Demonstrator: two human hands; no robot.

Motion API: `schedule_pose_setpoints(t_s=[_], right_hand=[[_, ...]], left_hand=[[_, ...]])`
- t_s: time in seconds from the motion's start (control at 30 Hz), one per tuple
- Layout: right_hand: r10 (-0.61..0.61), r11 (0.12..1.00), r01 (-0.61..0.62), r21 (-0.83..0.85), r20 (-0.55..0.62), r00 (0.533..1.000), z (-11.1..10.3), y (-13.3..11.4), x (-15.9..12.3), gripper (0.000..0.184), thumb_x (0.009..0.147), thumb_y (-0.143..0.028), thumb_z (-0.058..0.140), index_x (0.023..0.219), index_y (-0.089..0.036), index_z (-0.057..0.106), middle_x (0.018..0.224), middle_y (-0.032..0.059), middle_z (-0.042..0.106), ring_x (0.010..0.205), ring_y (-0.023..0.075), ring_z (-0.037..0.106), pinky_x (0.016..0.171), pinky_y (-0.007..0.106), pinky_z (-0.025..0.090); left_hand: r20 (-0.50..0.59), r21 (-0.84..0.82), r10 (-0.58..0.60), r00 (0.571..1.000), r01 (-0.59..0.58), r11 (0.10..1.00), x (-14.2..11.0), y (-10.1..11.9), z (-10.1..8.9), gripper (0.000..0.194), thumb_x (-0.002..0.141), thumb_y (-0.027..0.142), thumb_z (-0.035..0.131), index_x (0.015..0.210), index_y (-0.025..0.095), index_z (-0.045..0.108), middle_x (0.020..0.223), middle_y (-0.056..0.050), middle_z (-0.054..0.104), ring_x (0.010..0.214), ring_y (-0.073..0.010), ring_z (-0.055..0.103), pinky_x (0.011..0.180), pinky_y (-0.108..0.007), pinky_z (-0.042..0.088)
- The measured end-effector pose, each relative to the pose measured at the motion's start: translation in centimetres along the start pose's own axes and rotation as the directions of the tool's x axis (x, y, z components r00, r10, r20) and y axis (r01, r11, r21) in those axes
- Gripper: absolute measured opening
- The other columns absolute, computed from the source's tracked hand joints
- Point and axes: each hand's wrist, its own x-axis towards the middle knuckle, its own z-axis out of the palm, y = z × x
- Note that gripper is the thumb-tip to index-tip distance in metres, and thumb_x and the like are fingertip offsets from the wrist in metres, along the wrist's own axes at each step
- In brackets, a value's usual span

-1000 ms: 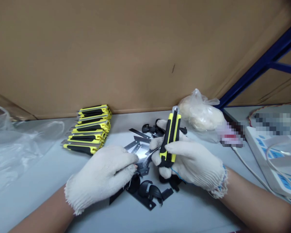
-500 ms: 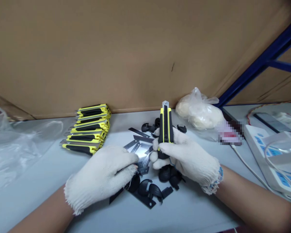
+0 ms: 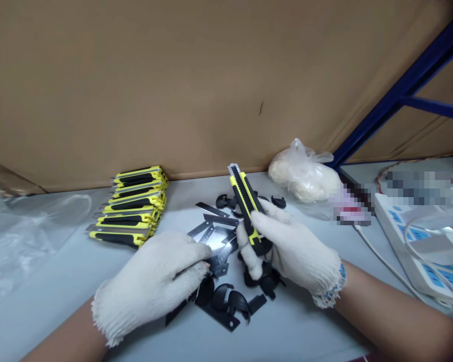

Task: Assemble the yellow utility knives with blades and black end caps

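Note:
In a white knit glove, my right hand grips a yellow and black utility knife, its metal tip pointing up and to the left. My left hand, also gloved, rests low over the near left edge of a loose pile of snap-off blades. Its thumb and fingers are pressed together, and whatever is between them is hidden. Curved black plastic pieces lie just in front of the blades, with more under and behind my right hand. A neat stack of yellow and black utility knives lies behind my left hand.
A tied clear bag with pale contents sits at the back right. Right of it are a white power strip and cables. Clear plastic sheeting covers the left side. A cardboard wall and a blue metal frame stand behind.
The knife in my right hand has tilted from nearly upright to leaning left. My left hand has stayed at the blades, its fingers still together. The view has shifted slightly.

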Motion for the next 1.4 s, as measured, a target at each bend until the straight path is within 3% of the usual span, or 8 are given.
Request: schedule_pose_setpoints(t_s=[0.17,0.47,0.6,0.73,0.97,1.17,1.27,1.4], right_hand=[[-0.043,0.999,0.042,0.014,0.023,0.999,-0.3,0.3,0.6,0.019,0.095,-0.021,0.073,0.114,-0.019,0.068,0.096,0.0068,0.076,0.087,0.0187,0.075,0.084,0.035,0.065],[-0.036,0.998,0.035,-0.056,-0.016,0.999,-0.8,0.3,0.8,0.030,0.103,-0.048,0.067,0.090,-0.022,0.059,0.069,0.0002,0.069,0.047,0.0146,0.063,0.048,0.027,0.054],[-0.049,0.998,0.050,0.029,-0.044,0.998,-0.9,0.5,0.9,0.035,0.105,-0.058,0.061,0.101,-0.024,0.063,0.076,0.0037,0.071,0.053,0.0184,0.064,0.052,0.033,0.056],[-0.073,0.984,0.067,0.168,0.028,0.997,-1.1,0.4,0.7,0.022,0.103,-0.040,0.065,0.119,-0.025,0.064,0.086,0.0027,0.070,0.058,0.0181,0.063,0.059,0.037,0.059],[-0.136,0.984,0.137,-0.111,0.023,0.990,-0.5,0.2,0.2,0.011,0.103,-0.027,0.062,0.109,-0.020,0.068,0.081,0.0022,0.068,0.072,0.0172,0.065,0.073,0.034,0.058],[-0.106,0.993,0.101,-0.067,-0.091,0.990,-0.3,0.3,0.2,0.021,0.105,-0.037,0.061,0.094,-0.023,0.053,0.073,-0.0015,0.066,0.051,0.0127,0.055,0.054,0.030,0.054],[-0.107,0.988,0.094,-0.123,-0.102,0.989,-0.5,0.1,0.4,0.025,0.107,-0.045,0.061,0.099,-0.022,0.057,0.080,0.0022,0.072,0.060,0.0153,0.066,0.059,0.030,0.056],[-0.066,0.995,0.065,-0.075,-0.017,0.998,-0.3,-0.4,0.4,0.017,0.099,-0.029,0.066,0.112,-0.020,0.060,0.090,0.0048,0.076,0.068,0.0178,0.073,0.066,0.032,0.060]], left_hand=[[-0.017,-0.007,0.007,1.000,-0.007,1.000,0.0,-0.1,0.0,0.025,0.107,0.028,0.051,0.109,0.024,0.076,0.084,-0.002,0.071,0.075,-0.0197,0.064,0.067,-0.034,0.039],[-0.002,-0.032,-0.002,1.000,0.002,0.999,-0.2,0.1,-0.2,0.026,0.109,0.030,0.049,0.110,0.026,0.075,0.087,-0.002,0.072,0.076,-0.0190,0.064,0.069,-0.033,0.042],[-0.020,-0.032,-0.003,1.000,0.002,1.000,-0.1,0.0,0.0,0.026,0.109,0.030,0.049,0.111,0.026,0.075,0.087,-0.002,0.072,0.077,-0.0190,0.064,0.069,-0.033,0.042],[-0.012,-0.024,-0.015,1.000,0.014,1.000,-0.2,0.0,-0.1,0.026,0.109,0.030,0.049,0.109,0.026,0.074,0.087,-0.002,0.070,0.077,-0.0196,0.063,0.070,-0.034,0.040],[-0.009,-0.021,-0.005,1.000,0.004,1.000,-0.1,0.1,-0.2,0.028,0.108,0.029,0.047,0.103,0.023,0.074,0.082,-0.003,0.066,0.075,-0.0207,0.060,0.067,-0.035,0.037],[-0.010,-0.008,-0.016,1.000,0.016,1.000,-0.2,0.2,-0.3,0.027,0.108,0.029,0.048,0.105,0.023,0.074,0.084,-0.003,0.067,0.077,-0.0210,0.060,0.070,-0.034,0.038],[-0.029,-0.015,-0.009,1.000,0.009,1.000,-0.3,0.2,-0.2,0.025,0.108,0.029,0.050,0.107,0.024,0.074,0.084,-0.002,0.067,0.077,-0.0194,0.060,0.070,-0.033,0.039],[-0.058,-0.025,0.001,0.998,-0.002,1.000,-0.3,0.2,-0.1,0.024,0.109,0.028,0.050,0.108,0.025,0.074,0.084,-0.001,0.068,0.074,-0.0173,0.061,0.070,-0.031,0.040]])
